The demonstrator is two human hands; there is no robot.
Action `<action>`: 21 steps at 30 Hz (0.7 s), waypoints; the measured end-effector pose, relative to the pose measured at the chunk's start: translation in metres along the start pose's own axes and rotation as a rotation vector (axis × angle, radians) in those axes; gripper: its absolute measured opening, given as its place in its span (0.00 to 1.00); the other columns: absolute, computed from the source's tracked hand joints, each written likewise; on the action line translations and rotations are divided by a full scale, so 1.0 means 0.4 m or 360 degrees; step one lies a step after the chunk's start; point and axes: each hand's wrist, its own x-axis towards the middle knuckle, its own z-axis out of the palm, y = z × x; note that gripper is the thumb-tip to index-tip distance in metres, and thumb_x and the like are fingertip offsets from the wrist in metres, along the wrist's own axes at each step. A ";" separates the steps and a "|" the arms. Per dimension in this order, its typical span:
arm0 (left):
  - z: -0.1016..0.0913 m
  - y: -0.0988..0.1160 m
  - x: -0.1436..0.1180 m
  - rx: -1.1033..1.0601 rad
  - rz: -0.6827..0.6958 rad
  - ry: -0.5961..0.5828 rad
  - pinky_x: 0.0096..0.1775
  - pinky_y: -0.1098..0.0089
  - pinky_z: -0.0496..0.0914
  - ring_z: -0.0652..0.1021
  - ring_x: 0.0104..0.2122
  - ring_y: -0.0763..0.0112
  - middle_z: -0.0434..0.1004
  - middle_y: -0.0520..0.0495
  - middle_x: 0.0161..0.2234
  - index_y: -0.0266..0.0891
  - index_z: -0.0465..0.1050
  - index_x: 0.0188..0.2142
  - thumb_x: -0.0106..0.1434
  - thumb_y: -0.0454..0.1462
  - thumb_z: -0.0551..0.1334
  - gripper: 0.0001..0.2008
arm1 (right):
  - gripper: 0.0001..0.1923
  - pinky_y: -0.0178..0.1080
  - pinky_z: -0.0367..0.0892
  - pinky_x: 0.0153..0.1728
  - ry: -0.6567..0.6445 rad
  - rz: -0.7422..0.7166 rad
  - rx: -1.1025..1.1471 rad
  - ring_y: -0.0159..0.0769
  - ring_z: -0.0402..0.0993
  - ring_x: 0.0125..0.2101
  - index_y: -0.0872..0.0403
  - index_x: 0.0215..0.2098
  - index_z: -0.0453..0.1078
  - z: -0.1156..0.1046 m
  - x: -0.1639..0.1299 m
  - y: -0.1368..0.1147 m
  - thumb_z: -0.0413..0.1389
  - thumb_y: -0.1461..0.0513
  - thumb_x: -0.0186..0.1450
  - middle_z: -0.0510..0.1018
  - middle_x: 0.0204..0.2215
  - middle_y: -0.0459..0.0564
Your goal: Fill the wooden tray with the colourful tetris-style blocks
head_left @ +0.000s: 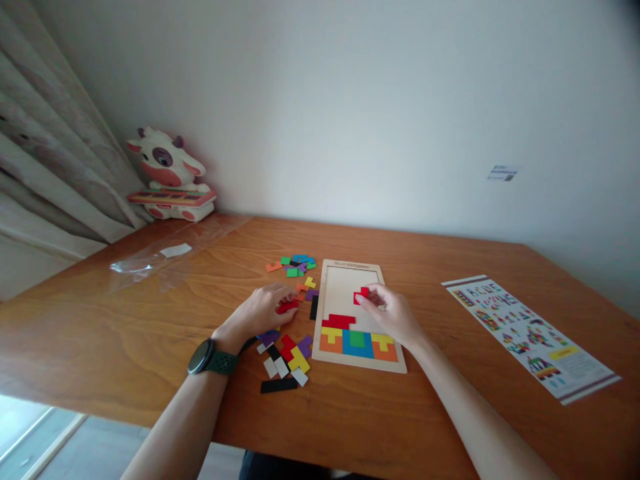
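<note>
Setting: home room. Evidence: wooden bench (450, 280) against plain white wall; pleated curtain (45, 153) at left; cow-shaped toy (167, 173) in corner; puzzle leaflet (530, 333).

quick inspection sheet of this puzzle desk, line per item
surface: wooden table, bare grain in front
job's things: puzzle tray, bottom rows filled; red piece on its open part; loose pieces left of tray
clutter: clear plastic wrap; pattern sheet at right
grippers: left hand on a second red piece; right hand pinching the red piece in the tray
cables: nothing seen
surroundings: white wall, curtain, cow toy in the corner
</note>
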 end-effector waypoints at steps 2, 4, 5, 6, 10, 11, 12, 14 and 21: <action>0.001 -0.004 -0.001 -0.0014 0.0026 -0.0008 0.41 0.70 0.72 0.81 0.38 0.66 0.82 0.49 0.39 0.42 0.75 0.43 0.61 0.36 0.61 0.10 | 0.15 0.40 0.71 0.33 0.0049 0.0031 0.0032 0.38 0.76 0.31 0.52 0.44 0.71 -0.021 -0.008 0.016 0.59 0.53 0.64 0.79 0.30 0.49; 0.002 -0.008 -0.003 -0.0007 0.0043 -0.0006 0.42 0.70 0.73 0.81 0.39 0.65 0.83 0.48 0.40 0.42 0.76 0.44 0.61 0.36 0.61 0.12 | 0.18 0.40 0.71 0.33 0.0050 0.0047 0.0082 0.37 0.75 0.31 0.52 0.48 0.70 -0.032 -0.014 0.022 0.59 0.53 0.64 0.79 0.31 0.48; 0.002 -0.011 -0.004 -0.0004 0.0043 0.0002 0.42 0.70 0.73 0.82 0.39 0.65 0.83 0.48 0.40 0.42 0.76 0.45 0.62 0.37 0.61 0.12 | 0.16 0.40 0.71 0.34 0.0028 0.0055 0.0104 0.37 0.76 0.32 0.52 0.48 0.71 -0.036 -0.016 0.023 0.59 0.54 0.64 0.80 0.31 0.49; 0.001 -0.013 -0.005 -0.0009 0.0040 0.0005 0.42 0.70 0.73 0.82 0.39 0.65 0.83 0.48 0.40 0.42 0.77 0.45 0.63 0.38 0.61 0.12 | 0.14 0.40 0.71 0.36 0.0009 0.0063 0.0121 0.37 0.76 0.33 0.53 0.45 0.72 -0.037 -0.017 0.023 0.59 0.54 0.64 0.80 0.32 0.50; -0.002 -0.015 -0.005 -0.0112 0.0000 -0.0008 0.37 0.73 0.72 0.82 0.34 0.70 0.83 0.49 0.37 0.41 0.78 0.43 0.68 0.41 0.58 0.12 | 0.13 0.42 0.72 0.41 -0.0026 0.0144 0.0161 0.38 0.78 0.37 0.53 0.42 0.76 -0.039 -0.020 0.024 0.61 0.54 0.63 0.82 0.37 0.52; -0.002 -0.014 -0.004 -0.0129 0.0004 -0.0013 0.36 0.74 0.72 0.81 0.33 0.71 0.83 0.50 0.36 0.42 0.78 0.42 0.69 0.42 0.57 0.12 | 0.15 0.43 0.73 0.41 -0.0034 0.0160 0.0163 0.38 0.78 0.37 0.54 0.44 0.76 -0.039 -0.021 0.024 0.61 0.54 0.63 0.82 0.37 0.52; -0.003 -0.013 -0.003 -0.0129 0.0026 -0.0012 0.36 0.74 0.72 0.81 0.32 0.71 0.83 0.50 0.35 0.42 0.78 0.42 0.70 0.43 0.57 0.12 | 0.16 0.43 0.73 0.42 -0.0044 0.0168 0.0157 0.38 0.78 0.38 0.54 0.47 0.75 -0.040 -0.022 0.025 0.61 0.55 0.63 0.82 0.38 0.52; -0.002 -0.010 0.001 -0.0093 0.0102 0.0001 0.37 0.73 0.72 0.80 0.33 0.71 0.82 0.50 0.35 0.42 0.78 0.41 0.69 0.45 0.59 0.13 | 0.17 0.44 0.73 0.43 -0.0056 0.0155 0.0119 0.38 0.78 0.39 0.53 0.49 0.75 -0.044 -0.023 0.025 0.61 0.56 0.64 0.83 0.39 0.52; 0.002 -0.003 0.011 -0.0068 0.0211 -0.0008 0.41 0.70 0.73 0.79 0.37 0.68 0.81 0.46 0.37 0.41 0.79 0.37 0.69 0.43 0.58 0.12 | 0.10 0.42 0.71 0.36 -0.0073 -0.0058 -0.0084 0.36 0.74 0.32 0.49 0.40 0.80 -0.060 -0.021 0.009 0.59 0.55 0.67 0.80 0.36 0.50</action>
